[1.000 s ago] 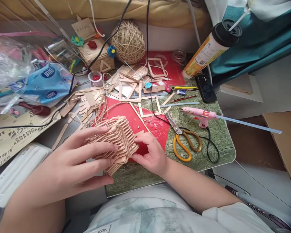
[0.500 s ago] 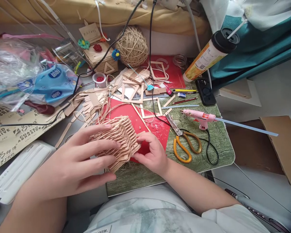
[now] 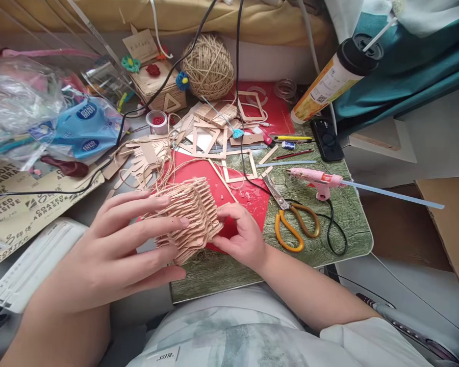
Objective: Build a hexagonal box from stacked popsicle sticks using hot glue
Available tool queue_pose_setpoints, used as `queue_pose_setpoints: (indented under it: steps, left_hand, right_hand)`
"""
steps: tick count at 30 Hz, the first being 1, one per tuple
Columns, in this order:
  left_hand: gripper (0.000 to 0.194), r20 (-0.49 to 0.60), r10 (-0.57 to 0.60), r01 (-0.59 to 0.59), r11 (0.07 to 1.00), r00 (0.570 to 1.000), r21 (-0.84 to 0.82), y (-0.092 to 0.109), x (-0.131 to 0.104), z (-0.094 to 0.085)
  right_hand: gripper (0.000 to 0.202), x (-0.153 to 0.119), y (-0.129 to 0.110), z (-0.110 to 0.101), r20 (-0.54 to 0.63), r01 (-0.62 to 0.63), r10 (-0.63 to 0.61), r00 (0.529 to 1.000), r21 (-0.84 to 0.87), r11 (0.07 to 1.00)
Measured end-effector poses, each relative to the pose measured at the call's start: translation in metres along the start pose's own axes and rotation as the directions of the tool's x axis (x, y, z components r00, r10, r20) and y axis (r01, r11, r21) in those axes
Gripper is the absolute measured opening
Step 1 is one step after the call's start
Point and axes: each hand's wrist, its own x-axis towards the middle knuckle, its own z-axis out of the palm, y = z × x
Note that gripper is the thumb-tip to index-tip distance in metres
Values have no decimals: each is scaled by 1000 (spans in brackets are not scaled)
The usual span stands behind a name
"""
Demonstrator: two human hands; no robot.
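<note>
A box-like stack of wooden craft sticks (image 3: pixel 191 219), wound with twine at its upper left, is held tilted above the front of the red sheet (image 3: pixel 254 204). My left hand (image 3: pixel 126 250) lies against its left side with the fingers spread over the ridged sticks; the thumb is hidden. At the right edge of the stack, my right hand (image 3: pixel 243 237) pinches it between thumb and fingers. Behind the stack lie square stick frames (image 3: pixel 239 178) and a pile of loose sticks (image 3: pixel 145 158).
Scissors (image 3: pixel 290 219) and a pink glue gun (image 3: pixel 319 181) lie on the right of the green mat (image 3: pixel 352 224). A tall cup (image 3: pixel 329 84) leans behind a phone (image 3: pixel 326 140). Black cables cross the table. A twine ball (image 3: pixel 208 66) sits at the back; a white device (image 3: pixel 34 265) lies left.
The camera view has shifted slightly. My left hand has slid a little over the stack, its fingers more spread. My right hand keeps its pinch.
</note>
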Motion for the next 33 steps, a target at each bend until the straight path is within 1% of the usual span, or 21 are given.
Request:
queue_pose_setpoints:
  steps: [2,3,6,9,12,14,17,20,23,25,28,33]
  left_hand:
    - [34,11,54,-54,998,998,19,-2,-2,-1]
    - [35,6,62,-62,998,998,28,-3,-3,-2]
    - [33,-10,48,-47,996,999,73,-1,-3,-5]
    - [29,29,26,-29,996,999,87,4,0,-8]
    - [28,88,32,-35,999,996,35,7,4,-12]
    - [26,101,33,-32,999,994,-11,7,5,-16]
    - [23,109,-5,14,997,994,-80,5,4,-22]
    - [18,116,-48,60,993,992,-101,3,2,-26]
    - [14,122,-94,108,988,988,-106,1,-1,-26]
    - [14,132,-106,122,984,986,-126,1,-1,-25]
    - [17,150,-98,119,983,984,-142,0,-2,-24]
    - [14,124,-87,106,981,989,-160,0,-4,-24]
  right_hand:
    - [47,-1,0,0,-5,-17,17,1000,-8,1000]
    - [48,-2,0,1,-8,-18,18,1000,-7,1000]
    - [47,-2,-1,2,-8,-4,4,1000,11,1000]
    - [45,0,-3,3,-11,0,0,1000,18,1000]
    - [43,1,-5,3,-16,-1,2,1000,23,1000]
    - [42,1,-5,4,-13,-2,2,1000,30,1000]
    - [40,-1,-4,3,-20,-7,8,1000,32,999]
    - [42,-4,-3,3,-19,-9,10,1000,34,999]
    - [43,-6,-3,2,-12,-9,9,1000,5,1000]
    - [42,-6,-4,2,-15,-14,14,1000,-14,1000]
    - [42,-7,-6,3,-22,-12,12,1000,-22,1000]
    - [47,-9,-8,3,-32,8,-10,999,-69,998]
